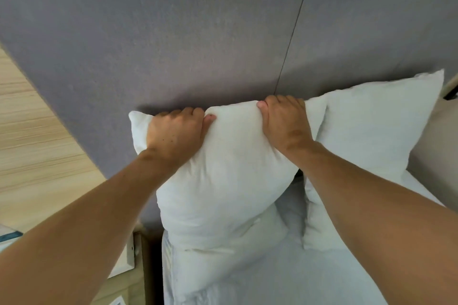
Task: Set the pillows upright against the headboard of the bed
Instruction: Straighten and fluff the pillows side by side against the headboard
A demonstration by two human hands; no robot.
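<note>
A white pillow [223, 176] stands upright against the grey padded headboard [173, 44], its lower edge on the white bed [272, 275]. My left hand [173, 131] grips the pillow's top edge near its left corner. My right hand [285, 121] grips the same edge near its right corner. A second white pillow [376, 126] leans upright against the headboard just to the right, touching the first one; my right forearm covers part of it.
A light wooden wall panel [37, 143] runs along the left. A wooden bedside unit with a white object [128, 255] on it sits at the lower left beside the mattress. A beige surface [438, 151] lies at the right edge.
</note>
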